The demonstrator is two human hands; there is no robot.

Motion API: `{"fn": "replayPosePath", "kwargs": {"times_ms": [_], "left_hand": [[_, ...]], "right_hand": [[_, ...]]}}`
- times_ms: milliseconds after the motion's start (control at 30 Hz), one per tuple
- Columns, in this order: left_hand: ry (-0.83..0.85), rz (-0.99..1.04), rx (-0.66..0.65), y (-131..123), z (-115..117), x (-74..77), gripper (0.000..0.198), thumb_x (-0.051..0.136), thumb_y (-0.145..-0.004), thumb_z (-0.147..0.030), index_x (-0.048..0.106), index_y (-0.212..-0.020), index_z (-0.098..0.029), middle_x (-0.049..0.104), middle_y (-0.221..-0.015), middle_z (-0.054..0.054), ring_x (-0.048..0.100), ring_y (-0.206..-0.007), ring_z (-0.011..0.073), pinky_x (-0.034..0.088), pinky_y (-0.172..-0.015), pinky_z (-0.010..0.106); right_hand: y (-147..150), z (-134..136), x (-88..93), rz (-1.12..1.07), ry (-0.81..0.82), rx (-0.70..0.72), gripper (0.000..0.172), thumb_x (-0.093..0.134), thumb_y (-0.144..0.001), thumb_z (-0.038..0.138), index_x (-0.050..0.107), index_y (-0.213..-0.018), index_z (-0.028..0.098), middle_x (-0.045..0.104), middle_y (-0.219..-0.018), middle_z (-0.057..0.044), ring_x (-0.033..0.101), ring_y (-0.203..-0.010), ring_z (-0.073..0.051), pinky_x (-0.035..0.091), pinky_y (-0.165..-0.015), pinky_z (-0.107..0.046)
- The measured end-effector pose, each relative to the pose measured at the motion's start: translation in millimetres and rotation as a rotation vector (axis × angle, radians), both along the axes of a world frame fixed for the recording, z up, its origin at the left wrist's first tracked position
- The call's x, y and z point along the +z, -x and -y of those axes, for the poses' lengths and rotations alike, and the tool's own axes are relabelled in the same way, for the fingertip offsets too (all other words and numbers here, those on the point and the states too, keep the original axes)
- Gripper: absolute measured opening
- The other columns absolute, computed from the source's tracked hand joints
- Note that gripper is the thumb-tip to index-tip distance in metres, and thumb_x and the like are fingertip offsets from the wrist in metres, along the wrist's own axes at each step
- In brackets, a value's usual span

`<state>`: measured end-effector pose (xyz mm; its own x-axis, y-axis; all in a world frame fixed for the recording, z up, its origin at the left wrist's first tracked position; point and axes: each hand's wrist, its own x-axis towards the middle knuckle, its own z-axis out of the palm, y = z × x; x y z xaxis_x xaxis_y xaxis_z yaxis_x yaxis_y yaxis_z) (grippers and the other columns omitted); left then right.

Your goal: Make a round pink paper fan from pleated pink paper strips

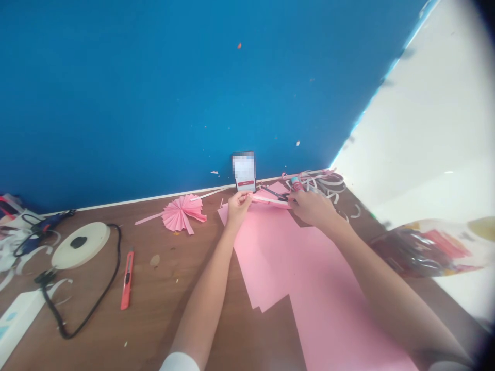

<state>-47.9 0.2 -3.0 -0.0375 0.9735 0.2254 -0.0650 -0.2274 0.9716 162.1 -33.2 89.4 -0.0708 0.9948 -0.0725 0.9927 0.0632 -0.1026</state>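
Note:
My left hand [238, 204] and my right hand [311, 207] pinch the two ends of a folded pink paper strip [270, 201] held just above the table's far edge. Both hands have their fingers closed on it. Under my forearms lie large pink paper sheets [305, 288]. Black-handled scissors [275, 194] lie just behind the strip. A finished pink paper fan [181, 213] rests to the left of my left hand.
A phone [244, 172] leans against the blue wall. White paper scraps [325, 181] and a glue stick [296, 183] lie at the back right. An orange box cutter [127, 279], a round white device [80, 244] with black cable, and a plastic bag [429, 250] flank the work.

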Motion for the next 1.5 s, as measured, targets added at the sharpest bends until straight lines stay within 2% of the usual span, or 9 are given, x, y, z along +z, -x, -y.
{"fn": "replayPosePath", "kwargs": {"times_ms": [167, 400, 700, 1133, 1400, 1500], "left_hand": [[0.005, 0.017, 0.006, 0.1, -0.3, -0.1, 0.031, 0.064, -0.076, -0.038, 0.066, -0.096, -0.014, 0.068, -0.075, 0.004, 0.06, -0.065, 0.0108, 0.045, -0.062, 0.022], [0.028, 0.071, -0.005, -1.3, -0.5, 1.4, 0.031, 0.066, -0.074, -0.038, 0.066, -0.094, -0.015, 0.069, -0.075, 0.005, 0.063, -0.065, 0.0119, 0.047, -0.063, 0.023], [0.059, 0.121, -0.005, 0.3, -0.9, 0.7, 0.033, 0.067, -0.073, -0.039, 0.067, -0.095, -0.015, 0.07, -0.075, 0.005, 0.064, -0.067, 0.0129, 0.047, -0.062, 0.023], [0.089, 0.148, -0.021, 0.1, -0.2, 3.5, 0.033, 0.068, -0.071, -0.039, 0.067, -0.094, -0.015, 0.07, -0.077, 0.006, 0.065, -0.068, 0.0136, 0.047, -0.063, 0.023], [0.096, 0.152, -0.005, -0.5, -1.7, 1.2, 0.034, 0.069, -0.07, -0.04, 0.067, -0.094, -0.015, 0.069, -0.078, 0.006, 0.064, -0.067, 0.0129, 0.047, -0.063, 0.023], [0.09, 0.158, 0.009, 0.8, -2.8, -0.3, 0.034, 0.068, -0.071, -0.04, 0.067, -0.095, -0.016, 0.069, -0.08, 0.006, 0.064, -0.069, 0.0123, 0.048, -0.065, 0.023]], "right_hand": [[-0.9, 1.1, 5.4, 0.019, 0.064, 0.011, 0.036, 0.033, -0.089, 0.03, 0.066, -0.098, 0.022, 0.064, -0.101, -0.014, 0.061, -0.093, -0.03, 0.041, -0.073, -0.038], [-0.4, 2.2, 7.0, 0.025, 0.108, 0.011, 0.037, 0.032, -0.091, 0.033, 0.064, -0.105, 0.021, 0.064, -0.101, -0.015, 0.06, -0.095, -0.03, 0.042, -0.075, -0.039], [-2.9, -2.1, -3.7, 0.024, 0.075, 0.027, 0.034, 0.034, -0.091, 0.033, 0.064, -0.102, 0.021, 0.064, -0.102, -0.016, 0.061, -0.092, -0.031, 0.042, -0.073, -0.04], [-4.1, -10.9, -12.9, 0.005, 0.158, 0.053, 0.038, 0.032, -0.09, 0.034, 0.059, -0.113, 0.023, 0.063, -0.106, -0.014, 0.061, -0.094, -0.03, 0.044, -0.076, -0.041], [-5.1, -15.5, -27.1, -0.016, 0.137, 0.097, 0.041, 0.033, -0.089, 0.034, 0.055, -0.123, 0.027, 0.063, -0.113, -0.011, 0.061, -0.097, -0.029, 0.044, -0.08, -0.041], [-2.3, -15.6, -27.4, -0.009, 0.131, 0.102, 0.039, 0.034, -0.089, 0.032, 0.056, -0.121, 0.028, 0.063, -0.113, -0.01, 0.061, -0.096, -0.029, 0.044, -0.078, -0.041]]}}
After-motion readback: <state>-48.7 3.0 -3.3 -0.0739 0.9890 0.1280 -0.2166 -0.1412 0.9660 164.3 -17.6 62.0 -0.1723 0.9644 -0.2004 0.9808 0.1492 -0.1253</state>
